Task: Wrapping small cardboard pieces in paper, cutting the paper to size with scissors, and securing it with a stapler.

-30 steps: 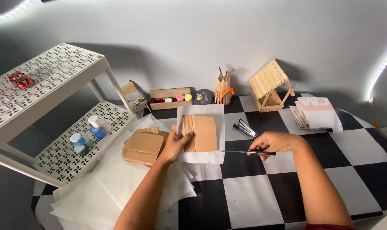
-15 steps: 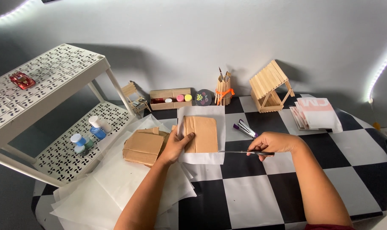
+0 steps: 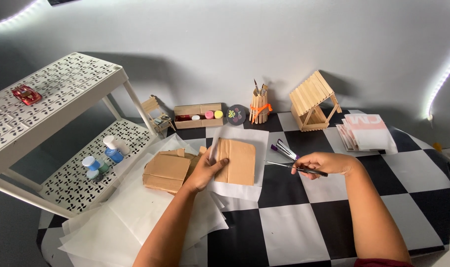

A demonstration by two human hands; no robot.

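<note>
Right grip (image 3: 320, 163) around scissors (image 3: 296, 168), outstretched

Your table (image 3: 304, 232) is a black-and-white checkerboard, and the cardboard (image 3: 239, 161) under your left hand (image 3: 205, 173) is plain brown on a white sheet (image 3: 235, 190). The rack (image 3: 56, 99) is white with a small cut-out pattern and carries a red toy car (image 3: 26, 94) and blue-capped bottles (image 3: 108, 151). The stick house (image 3: 313, 101) is pale wood, the brush cup (image 3: 258, 106) has an orange tie, and the brushes (image 3: 283, 148) by your right hand (image 3: 324, 163) are purple.

A plain grey wall (image 3: 225, 44) backs a checkered table (image 3: 304, 232), white perforated shelf (image 3: 61, 94) alongside.
</note>
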